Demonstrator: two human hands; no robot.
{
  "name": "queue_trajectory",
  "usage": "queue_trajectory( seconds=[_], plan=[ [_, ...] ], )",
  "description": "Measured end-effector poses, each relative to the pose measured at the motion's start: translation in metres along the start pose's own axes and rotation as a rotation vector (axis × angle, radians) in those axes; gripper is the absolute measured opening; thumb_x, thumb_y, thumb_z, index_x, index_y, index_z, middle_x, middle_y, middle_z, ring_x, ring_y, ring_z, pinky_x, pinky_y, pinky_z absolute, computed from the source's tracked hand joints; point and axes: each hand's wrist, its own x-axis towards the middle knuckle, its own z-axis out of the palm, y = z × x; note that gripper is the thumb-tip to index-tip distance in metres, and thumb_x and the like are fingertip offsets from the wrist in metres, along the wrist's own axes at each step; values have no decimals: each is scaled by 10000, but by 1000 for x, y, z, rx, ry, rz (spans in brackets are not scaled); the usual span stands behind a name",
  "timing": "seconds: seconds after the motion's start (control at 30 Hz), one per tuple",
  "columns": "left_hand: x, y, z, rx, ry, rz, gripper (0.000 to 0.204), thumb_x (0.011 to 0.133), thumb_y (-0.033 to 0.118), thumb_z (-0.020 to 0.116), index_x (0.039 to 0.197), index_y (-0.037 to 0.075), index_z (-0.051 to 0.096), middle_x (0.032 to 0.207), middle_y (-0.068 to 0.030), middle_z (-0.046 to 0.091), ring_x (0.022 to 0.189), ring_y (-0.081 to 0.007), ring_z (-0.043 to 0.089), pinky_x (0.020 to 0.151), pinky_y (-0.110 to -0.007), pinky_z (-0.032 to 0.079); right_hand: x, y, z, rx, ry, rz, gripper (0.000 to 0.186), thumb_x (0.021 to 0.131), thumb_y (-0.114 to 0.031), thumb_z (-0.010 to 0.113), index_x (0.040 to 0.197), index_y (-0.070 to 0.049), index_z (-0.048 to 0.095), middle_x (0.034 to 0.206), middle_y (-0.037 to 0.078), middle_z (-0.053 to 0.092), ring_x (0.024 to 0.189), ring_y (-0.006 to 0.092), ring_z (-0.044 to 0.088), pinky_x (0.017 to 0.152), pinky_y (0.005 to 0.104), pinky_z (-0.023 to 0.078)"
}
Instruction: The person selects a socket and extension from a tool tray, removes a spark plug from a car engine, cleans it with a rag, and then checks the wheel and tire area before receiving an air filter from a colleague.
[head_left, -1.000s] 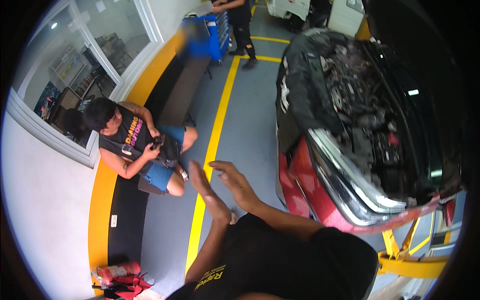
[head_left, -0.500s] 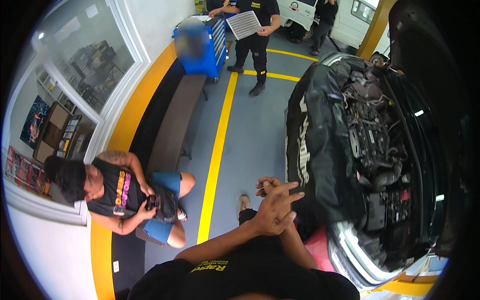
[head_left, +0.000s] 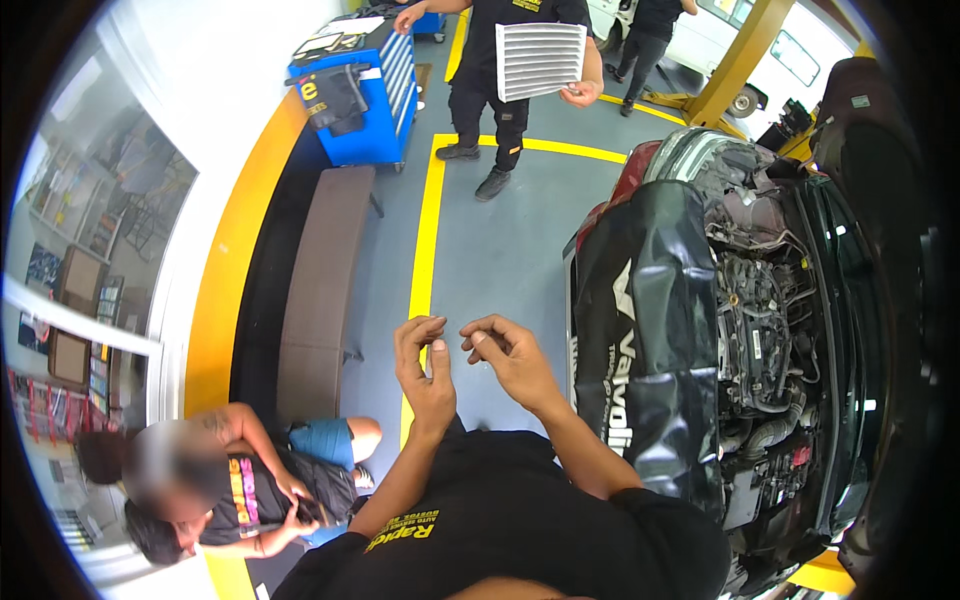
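In front of my chest my left hand (head_left: pixel 427 378) is raised with its fingers loosely curved and nothing in it. Across a small gap is my right hand (head_left: pixel 514 366), its fingers bent towards the left one and also holding nothing. The two hands do not touch. To their right stands a car with its hood up, its engine bay (head_left: pixel 762 340) uncovered. A black fender cover (head_left: pixel 650 330) drapes over the car's front. Farther ahead, a person in black (head_left: pixel 485 60) holds a pleated white air filter (head_left: pixel 541 62) upright in one hand.
A blue tool cabinet (head_left: pixel 372 130) with items on top stands at the far left, near a long brown bench (head_left: pixel 322 290). At the lower left a seated person (head_left: pixel 250 490) holds a dark object. A yellow lift post (head_left: pixel 742 62) rises at the back, near a white vehicle (head_left: pixel 800 65).
My hands were together, one over the other; now they are apart and farther left. The view has shifted, and the person ahead holds the air filter more upright.
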Motion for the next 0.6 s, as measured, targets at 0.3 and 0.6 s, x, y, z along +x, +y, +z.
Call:
queue_trajectory(
  seconds=[0.3,0.6],
  plan=[
    [252,-84,66,-120,-113,75,179,1040,68,625,1188,15,709,1174,-118,651,1031,-222,651,931,-354,527,179,-37,-15,-232,116,-80,230,1072,-147,654,1219,20,713,1005,74,750,886,141,704,822,303,556],
    [456,-95,188,-5,-344,229,188,1010,64,669,1188,39,725,1147,-89,713,968,-180,680,894,-359,538,296,-47,-97,-97,479,-11,211,1081,-109,611,1195,32,721,990,76,743,895,134,699,831,298,556]
  ],
)
